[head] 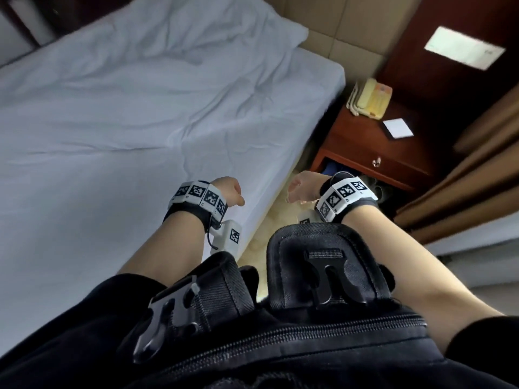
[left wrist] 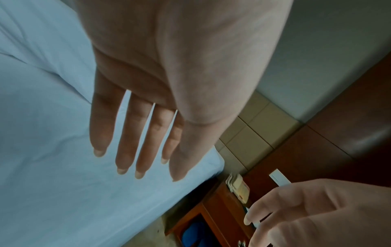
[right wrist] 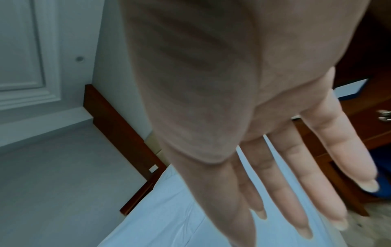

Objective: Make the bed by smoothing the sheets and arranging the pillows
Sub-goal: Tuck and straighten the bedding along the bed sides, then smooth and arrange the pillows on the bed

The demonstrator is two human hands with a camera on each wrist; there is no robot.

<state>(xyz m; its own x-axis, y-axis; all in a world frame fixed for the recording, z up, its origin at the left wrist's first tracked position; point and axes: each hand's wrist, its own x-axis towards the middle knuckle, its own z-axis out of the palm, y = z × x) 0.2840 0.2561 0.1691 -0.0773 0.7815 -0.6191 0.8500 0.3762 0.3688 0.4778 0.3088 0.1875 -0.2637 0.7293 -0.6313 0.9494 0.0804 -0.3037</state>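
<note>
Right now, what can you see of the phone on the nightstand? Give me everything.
The phone is a corded desk set, cream or pale yellow, plastic by the look, with an orange-red panel on its face. The handset lies in its cradle along the side nearer the bed. It sits flat at the back of the reddish-brown nightstand, apart from a white notepad. Nothing else touches it; neither of the hands is near. Buttons are too blurred to read.

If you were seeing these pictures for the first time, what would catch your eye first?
The wrinkled white sheet fills the left, with one pillow at its far end. Both empty hands hang open near the bed's edge, the left hand over the sheet, the right hand beside it. A cream telephone sits on the wooden nightstand.
</note>
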